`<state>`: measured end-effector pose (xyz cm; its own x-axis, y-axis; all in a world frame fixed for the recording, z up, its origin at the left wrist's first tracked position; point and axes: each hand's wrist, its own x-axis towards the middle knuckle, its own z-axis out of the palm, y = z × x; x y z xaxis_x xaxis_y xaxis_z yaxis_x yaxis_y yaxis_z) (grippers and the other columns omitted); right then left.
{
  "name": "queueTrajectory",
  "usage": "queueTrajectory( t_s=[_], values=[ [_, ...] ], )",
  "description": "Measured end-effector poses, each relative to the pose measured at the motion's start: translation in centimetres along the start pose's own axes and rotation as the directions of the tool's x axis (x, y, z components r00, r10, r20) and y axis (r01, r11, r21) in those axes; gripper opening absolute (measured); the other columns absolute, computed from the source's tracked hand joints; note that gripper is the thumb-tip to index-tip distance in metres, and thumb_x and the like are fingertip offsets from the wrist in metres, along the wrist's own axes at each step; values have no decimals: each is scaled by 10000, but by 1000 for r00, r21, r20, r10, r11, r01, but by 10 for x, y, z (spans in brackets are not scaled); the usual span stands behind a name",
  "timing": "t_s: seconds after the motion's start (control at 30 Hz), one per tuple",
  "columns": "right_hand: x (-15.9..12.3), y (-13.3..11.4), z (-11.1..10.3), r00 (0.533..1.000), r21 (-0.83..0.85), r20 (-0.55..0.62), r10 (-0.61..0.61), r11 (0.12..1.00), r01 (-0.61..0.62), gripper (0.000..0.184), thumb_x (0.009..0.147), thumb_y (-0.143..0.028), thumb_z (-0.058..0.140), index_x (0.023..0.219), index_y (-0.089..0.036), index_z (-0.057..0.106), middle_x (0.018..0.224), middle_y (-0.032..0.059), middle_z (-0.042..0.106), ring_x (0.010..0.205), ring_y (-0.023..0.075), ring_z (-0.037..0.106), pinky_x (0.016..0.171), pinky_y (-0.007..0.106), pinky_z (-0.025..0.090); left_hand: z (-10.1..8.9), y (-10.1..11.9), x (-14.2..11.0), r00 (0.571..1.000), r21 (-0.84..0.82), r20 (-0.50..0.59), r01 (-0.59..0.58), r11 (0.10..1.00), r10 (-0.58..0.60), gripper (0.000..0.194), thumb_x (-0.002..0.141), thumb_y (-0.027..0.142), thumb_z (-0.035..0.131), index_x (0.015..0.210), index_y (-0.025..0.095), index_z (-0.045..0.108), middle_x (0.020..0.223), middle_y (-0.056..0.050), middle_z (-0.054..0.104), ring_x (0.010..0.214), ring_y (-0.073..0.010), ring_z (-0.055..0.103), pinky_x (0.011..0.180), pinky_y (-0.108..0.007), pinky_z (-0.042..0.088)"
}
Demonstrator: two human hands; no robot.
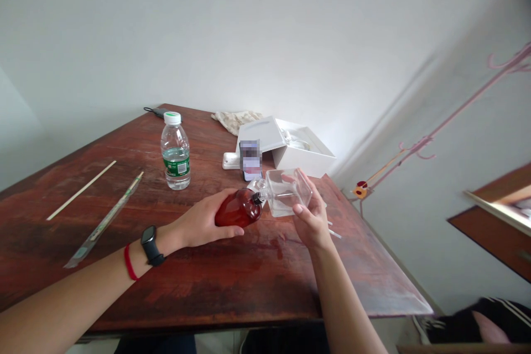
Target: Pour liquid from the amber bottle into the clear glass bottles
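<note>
My left hand (203, 220) grips an amber bottle (239, 208) lying on its side, just above the wooden table (174, 282). The bottle's black collar points right, toward a clear square glass bottle (288, 192). My right hand (311, 217) holds that glass bottle tilted in the air, with fingers up around its far side. The two bottle necks meet near the middle, though I cannot tell whether one enters the other. A black watch and a red band circle my left wrist.
A water bottle (175, 150) stands left of my hands. Behind them are a phone (250, 160), a white plug (231, 160), an open white box (305, 149) and a crumpled cloth (236, 120). A thin stick (81, 191) and a plastic-sleeved stick (103, 221) lie left.
</note>
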<state>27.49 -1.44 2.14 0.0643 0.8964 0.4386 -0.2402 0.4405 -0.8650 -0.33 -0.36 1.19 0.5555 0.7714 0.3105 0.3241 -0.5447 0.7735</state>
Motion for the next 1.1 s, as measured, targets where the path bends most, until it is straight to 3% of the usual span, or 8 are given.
queueTrajectory(
  t_s=[0.53,1.1],
  values=[
    [-1,2,-4,1000,-14,19,-11,1000,12,732,716,-444,958,1394,-359,694,1349,60,758,1277,339,679,1149,603,502,-1,-1,-1,1000,-1,16,22,1000,-22,786,860,577,842,1495,239,525,1451,-144,687,1266,-369,693,1100,-512,529],
    [-3,1,-7,1000,-34,22,-7,999,7,743,741,-438,951,1421,-331,670,1344,101,757,1202,338,720,965,518,612,-1,-1,-1,1000,-12,9,6,1000,-6,809,849,610,843,1503,250,531,1466,-144,681,1278,-385,687,1098,-523,535]
  ],
)
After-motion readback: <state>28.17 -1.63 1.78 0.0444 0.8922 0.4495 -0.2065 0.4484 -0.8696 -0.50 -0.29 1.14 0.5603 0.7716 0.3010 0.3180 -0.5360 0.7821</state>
